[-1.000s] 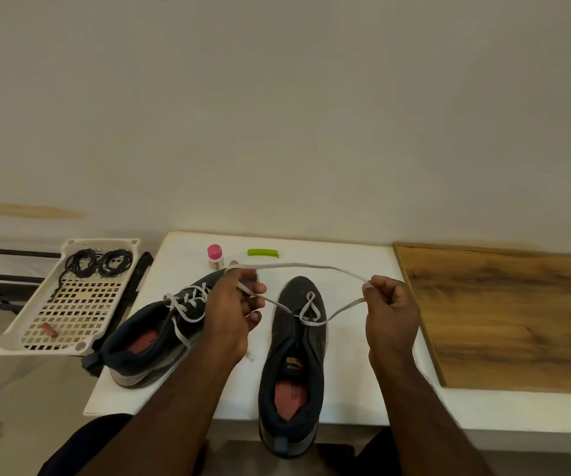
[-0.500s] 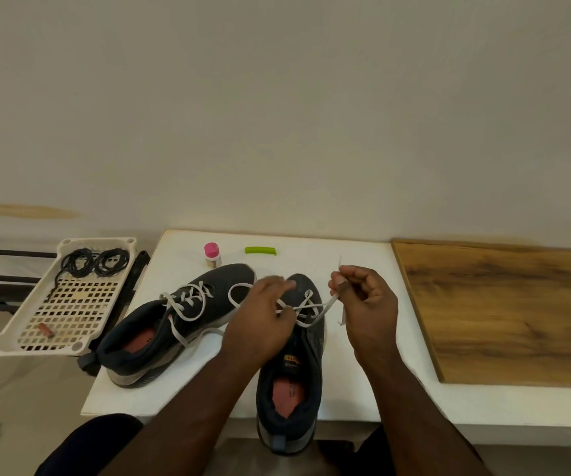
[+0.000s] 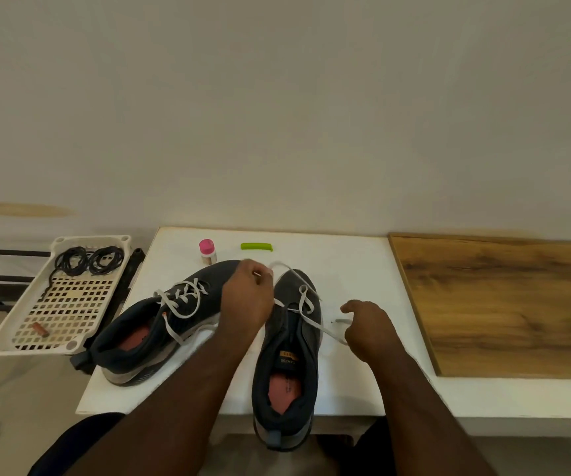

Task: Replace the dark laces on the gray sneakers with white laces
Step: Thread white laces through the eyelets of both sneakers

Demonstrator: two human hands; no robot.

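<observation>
Now, step in hand: threading the white lace (image 3: 306, 316) up the sneaker (image 3: 289, 352) at lower centre of the frame; only the lowest eyelets near the toe look crossed.
Sneaker axis: toe toward the upper frame, heel hanging over the near edge of the white table (image 3: 352, 269).
Left hand (image 3: 248, 297): fingers curled, pinching one lace end just beside the toe, upper centre.
Right hand (image 3: 368, 324): just right of the sneaker, fingers loosely curled; the other lace end runs down-right from the eyelets to it; whether it actually pinches the lace I cannot tell.
Key relation: both free ends lie out from the eyelet rows, one up-left, one down-right; the open eyelets lie between the hands, toward the tongue. Left hand sits nearer the rows.
Next move, as judged: carry an end back across the tongue to the next empty eyelet.
Other sneaker (image 3: 160, 324): lower left of the table, tilted, already wearing white laces.
Dark laces (image 3: 88, 261): coiled in the white basket (image 3: 16, 341), left of frame, off the table.
</observation>
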